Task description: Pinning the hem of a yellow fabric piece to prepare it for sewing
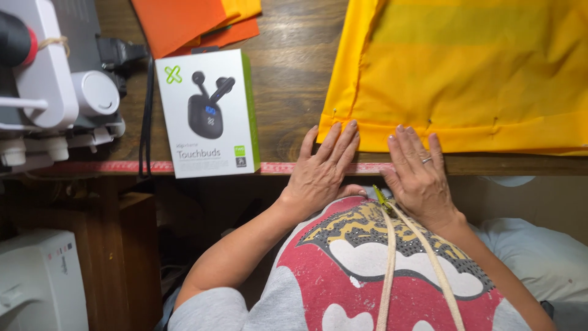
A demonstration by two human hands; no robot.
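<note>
Yellow cloth (478, 73): spread flat on wooden table (294, 67), at 1 o'clock in view; folded hem along near edge, pins in it.
Left hand (321, 171): flat, fingers straight and together, tips on cloth's lower-left corner; grips nothing.
Right hand (419, 171): flat, fingers slightly spread, ring worn, tips pressing the hem; grips nothing.
White box (208, 113): at 9 o'clock of the left hand, well apart from it.
Orange cloth (190, 21): at 11 o'clock.
Sewing machine (49, 86): far left.
</note>
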